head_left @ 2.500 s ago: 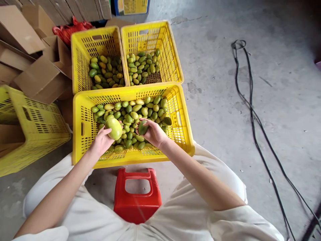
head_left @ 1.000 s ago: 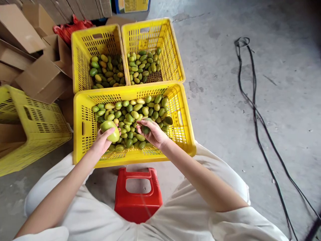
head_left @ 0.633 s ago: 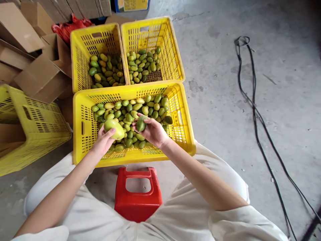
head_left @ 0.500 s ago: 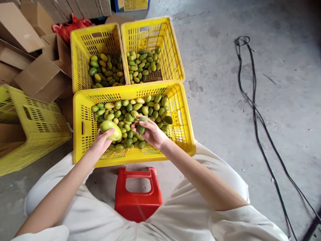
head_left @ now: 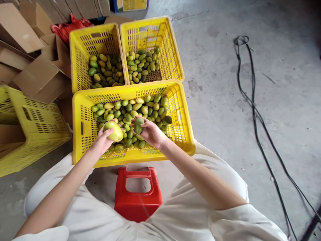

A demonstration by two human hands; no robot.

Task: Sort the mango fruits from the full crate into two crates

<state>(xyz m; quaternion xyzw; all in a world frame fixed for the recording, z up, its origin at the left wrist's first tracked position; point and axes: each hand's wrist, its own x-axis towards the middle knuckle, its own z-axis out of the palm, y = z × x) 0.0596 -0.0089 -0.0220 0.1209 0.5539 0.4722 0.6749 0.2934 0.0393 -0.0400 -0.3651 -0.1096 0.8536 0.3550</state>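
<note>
My left hand (head_left: 101,142) is closed around a large pale yellow-green mango (head_left: 114,131), thumb on its near side. In my right hand (head_left: 153,134) is a smaller dark green mango (head_left: 138,126), gripped between thumb and fingers. Both hands are over the front yellow crate (head_left: 132,161), apart from each other. Beneath them lies a layer of small green and yellowish mangoes (head_left: 129,117); my hands and the held fruit hide some of these.
Two more yellow crates, the back left crate (head_left: 80,63) and back right crate (head_left: 173,60), hold mangoes. A tilted yellow crate (head_left: 45,117) and cardboard boxes (head_left: 41,78) are at left. A red stool (head_left: 138,204) stands between my legs; a black cable (head_left: 254,110) lies at right.
The large mango has shifted slightly right and turned in my left hand. My right hand has tilted the dark green mango slightly and moved it a little left.
</note>
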